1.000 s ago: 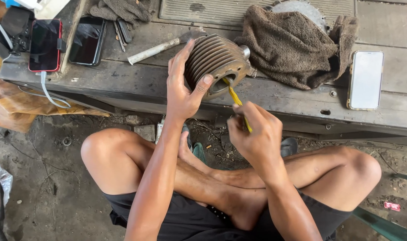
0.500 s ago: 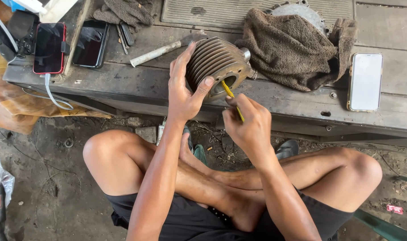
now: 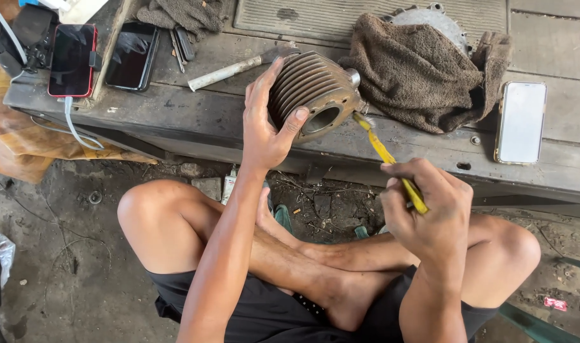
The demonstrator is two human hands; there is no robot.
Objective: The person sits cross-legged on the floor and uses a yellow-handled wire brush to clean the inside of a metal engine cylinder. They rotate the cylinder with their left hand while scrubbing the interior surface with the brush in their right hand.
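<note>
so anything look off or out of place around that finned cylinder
Nothing looks damaged or spilled. The finned cylinder lies tilted on its side at the bench edge, steadied by the left hand. The right hand holds a yellow brush just outside its opening. A brown towel lies crumpled behind.

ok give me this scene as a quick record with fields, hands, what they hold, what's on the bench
left hand: left hand grips the round finned grey metal cylinder, propped on the bench edge
right hand: right hand holds a thin yellow-handled brush, its tip just outside the cylinder's bore
bench: dark wooden workbench
on bench: brown towel rag, white-screened phone, red-cased phone, black phone, metal-handled hammer
</note>
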